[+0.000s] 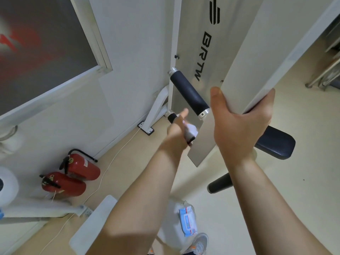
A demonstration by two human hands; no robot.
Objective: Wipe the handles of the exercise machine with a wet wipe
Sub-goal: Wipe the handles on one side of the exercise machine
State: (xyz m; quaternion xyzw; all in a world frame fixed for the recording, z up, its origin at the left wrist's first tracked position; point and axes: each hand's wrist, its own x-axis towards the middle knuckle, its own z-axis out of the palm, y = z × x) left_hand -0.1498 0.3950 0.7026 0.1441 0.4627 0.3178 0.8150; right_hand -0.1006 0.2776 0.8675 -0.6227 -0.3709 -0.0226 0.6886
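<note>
Two black foam handles stick out from the white exercise machine. The upper handle [189, 92] is bare. My left hand [178, 129] grips the lower handle [171, 117] with a white wet wipe [191, 130] wrapped round it; most of that handle is hidden by the hand. My right hand [237, 122] holds the end of the machine's white beam [257, 61], thumb on the near face and fingers curled round the far edge.
A steel plate [206, 57] marked BRTW hangs behind the handles. A black padded seat [276, 144] and a black roller [219, 184] lie to the right. Two red fire extinguishers [73, 173] lie by the wall. A wipes pack [187, 222] lies on the floor near my feet.
</note>
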